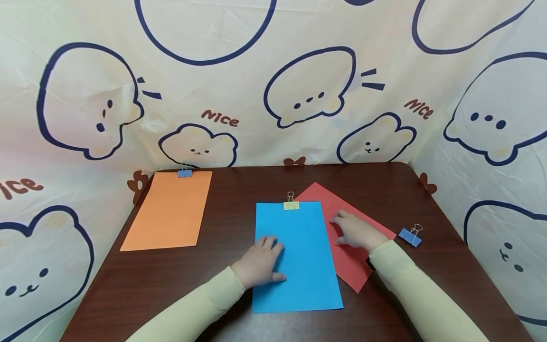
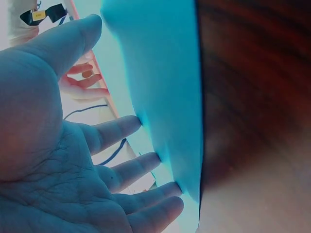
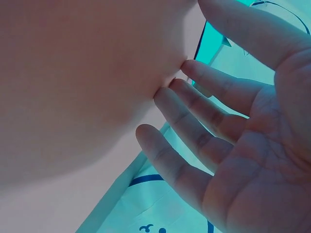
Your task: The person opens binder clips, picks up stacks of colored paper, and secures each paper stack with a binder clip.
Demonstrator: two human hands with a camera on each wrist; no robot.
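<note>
The thin blue sheet (image 1: 301,266), yellow clip (image 1: 291,205) at twelve o'clock, has the left hand (image 1: 258,265) at nine, fingers spread, gripping nothing; uneven pressure could crease it. Toward three, the right hand (image 1: 353,231), spread and unladen, touches the skewed red sheet (image 1: 351,263), liable to slide on the smooth table (image 1: 232,209).

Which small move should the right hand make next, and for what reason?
Probably the right hand should slide the red sheet slightly rightward, while the left hand steadies the blue sheet. The red sheet lies turned at an angle, partly under the blue one, and each hand rests on its sheet.
</note>
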